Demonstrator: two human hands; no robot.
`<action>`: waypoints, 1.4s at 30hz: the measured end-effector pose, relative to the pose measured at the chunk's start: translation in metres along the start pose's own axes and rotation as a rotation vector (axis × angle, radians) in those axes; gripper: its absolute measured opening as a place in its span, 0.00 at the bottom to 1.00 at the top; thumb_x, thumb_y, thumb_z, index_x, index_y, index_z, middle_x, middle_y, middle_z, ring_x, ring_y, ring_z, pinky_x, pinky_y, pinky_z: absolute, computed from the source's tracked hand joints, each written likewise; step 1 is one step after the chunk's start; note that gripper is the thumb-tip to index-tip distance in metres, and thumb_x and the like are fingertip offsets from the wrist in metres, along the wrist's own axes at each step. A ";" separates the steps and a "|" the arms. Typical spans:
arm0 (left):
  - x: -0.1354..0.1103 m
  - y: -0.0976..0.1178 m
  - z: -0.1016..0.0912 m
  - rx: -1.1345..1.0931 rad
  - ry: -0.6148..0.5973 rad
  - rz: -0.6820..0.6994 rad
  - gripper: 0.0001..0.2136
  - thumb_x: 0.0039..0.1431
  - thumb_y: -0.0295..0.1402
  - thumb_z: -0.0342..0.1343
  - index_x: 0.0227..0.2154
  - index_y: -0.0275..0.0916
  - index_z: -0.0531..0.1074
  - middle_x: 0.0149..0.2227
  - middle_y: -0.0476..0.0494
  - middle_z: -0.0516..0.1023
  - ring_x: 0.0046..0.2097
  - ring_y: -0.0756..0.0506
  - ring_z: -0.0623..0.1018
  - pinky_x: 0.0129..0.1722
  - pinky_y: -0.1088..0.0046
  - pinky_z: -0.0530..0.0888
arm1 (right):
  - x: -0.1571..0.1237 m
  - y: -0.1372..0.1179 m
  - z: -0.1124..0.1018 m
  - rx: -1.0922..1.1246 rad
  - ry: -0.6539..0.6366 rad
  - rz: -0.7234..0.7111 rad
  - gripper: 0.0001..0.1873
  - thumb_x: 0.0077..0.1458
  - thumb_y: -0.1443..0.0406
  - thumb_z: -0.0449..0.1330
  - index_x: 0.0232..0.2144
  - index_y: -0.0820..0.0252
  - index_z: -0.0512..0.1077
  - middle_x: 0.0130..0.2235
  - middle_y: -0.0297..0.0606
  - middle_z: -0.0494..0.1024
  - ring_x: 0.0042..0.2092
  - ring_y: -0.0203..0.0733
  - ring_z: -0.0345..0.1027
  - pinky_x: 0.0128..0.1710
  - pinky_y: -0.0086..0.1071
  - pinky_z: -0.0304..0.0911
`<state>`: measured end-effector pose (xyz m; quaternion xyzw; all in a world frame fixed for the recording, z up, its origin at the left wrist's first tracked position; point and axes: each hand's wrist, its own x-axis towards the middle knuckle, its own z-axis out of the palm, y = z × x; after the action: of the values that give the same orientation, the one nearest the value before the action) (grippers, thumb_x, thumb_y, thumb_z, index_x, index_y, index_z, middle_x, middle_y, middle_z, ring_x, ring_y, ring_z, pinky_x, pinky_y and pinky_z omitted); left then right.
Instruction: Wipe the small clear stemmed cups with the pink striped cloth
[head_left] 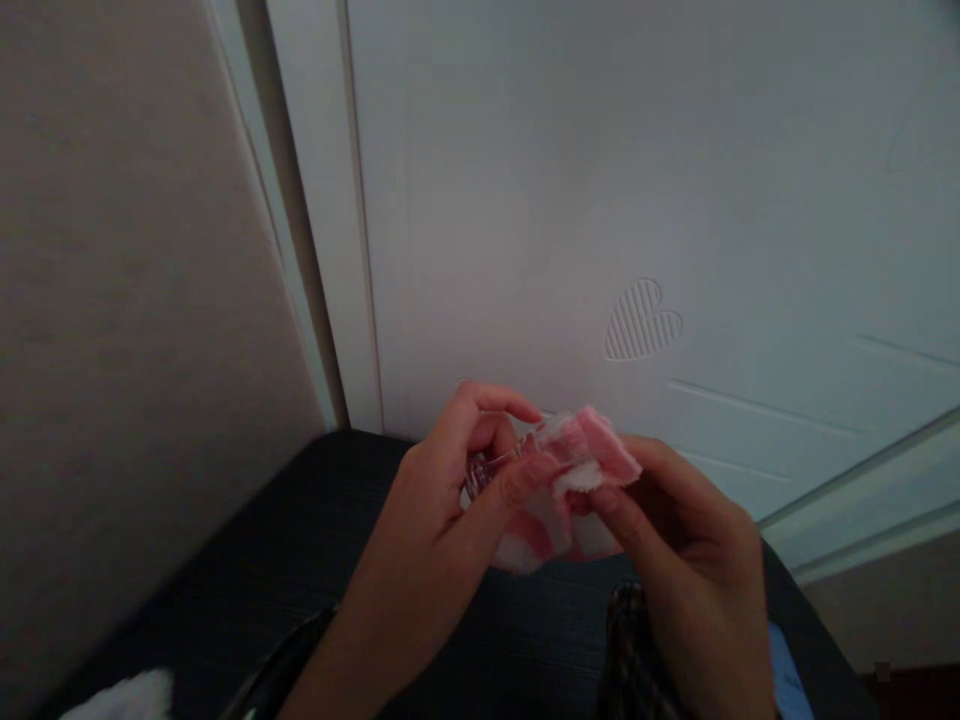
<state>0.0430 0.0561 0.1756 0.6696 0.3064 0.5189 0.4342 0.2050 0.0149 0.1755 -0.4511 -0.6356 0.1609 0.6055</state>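
Both my hands meet low in the middle of the view, over a dark surface (285, 560). My left hand (442, 500) is closed, its thumb and fingers pinching a small clear glass object (487, 468) against a pink and white fuzzy cloth (577, 480). My right hand (675, 540) grips the same cloth from the right, fingers curled under it. The cloth is bunched between the two hands and part of it hangs below them.
A white door (600, 200) with an embossed striped heart (641, 320) fills the background. A beige wall (112, 300) stands at the left. Something white and fluffy (127, 695) lies at the lower left. A plaid sleeve (637, 650) shows at the bottom.
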 end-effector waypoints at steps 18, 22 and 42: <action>0.001 0.006 -0.009 0.291 -0.145 0.201 0.09 0.68 0.31 0.55 0.49 0.47 0.66 0.33 0.54 0.77 0.32 0.50 0.79 0.33 0.75 0.72 | 0.001 0.000 -0.003 -0.058 -0.006 -0.048 0.09 0.61 0.71 0.63 0.28 0.57 0.72 0.29 0.28 0.71 0.30 0.33 0.65 0.29 0.28 0.60; 0.000 0.002 -0.008 0.107 -0.156 0.092 0.10 0.69 0.37 0.56 0.50 0.49 0.67 0.32 0.55 0.76 0.31 0.50 0.78 0.30 0.76 0.70 | -0.001 -0.001 0.002 -0.080 0.082 -0.202 0.10 0.58 0.75 0.62 0.31 0.56 0.75 0.32 0.30 0.75 0.35 0.36 0.68 0.33 0.30 0.62; 0.002 0.002 -0.009 0.394 -0.056 0.414 0.07 0.68 0.25 0.56 0.44 0.45 0.73 0.39 0.54 0.78 0.38 0.52 0.77 0.40 0.80 0.71 | -0.003 0.001 0.002 -0.109 0.058 -0.179 0.09 0.59 0.75 0.62 0.30 0.57 0.72 0.31 0.30 0.72 0.34 0.35 0.66 0.32 0.31 0.60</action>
<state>0.0346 0.0597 0.1791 0.8034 0.2461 0.5084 0.1885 0.2032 0.0137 0.1729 -0.4294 -0.6635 0.0582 0.6100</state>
